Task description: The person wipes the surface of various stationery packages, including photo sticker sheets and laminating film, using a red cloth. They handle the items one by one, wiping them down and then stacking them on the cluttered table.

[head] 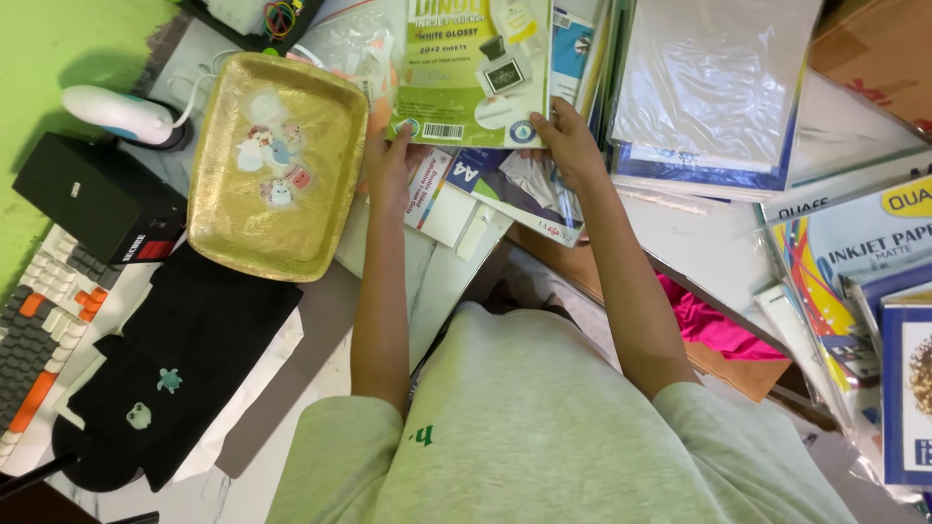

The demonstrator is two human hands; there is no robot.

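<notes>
Both hands hold the green pack of glossy inkjet sheets (473,73) by its lower corners above the cluttered desk (437,281), left hand (386,170) and right hand (566,146) each pinched shut; keeping this even two-corner grip seems best against sagging.

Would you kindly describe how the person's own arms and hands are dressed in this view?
Both arms are bare from short light grey sleeves down; the left hand and right hand wear no gloves, and no rings, watch or bracelets show. The grey T-shirt carries a small green mark near the left sleeve.
</notes>
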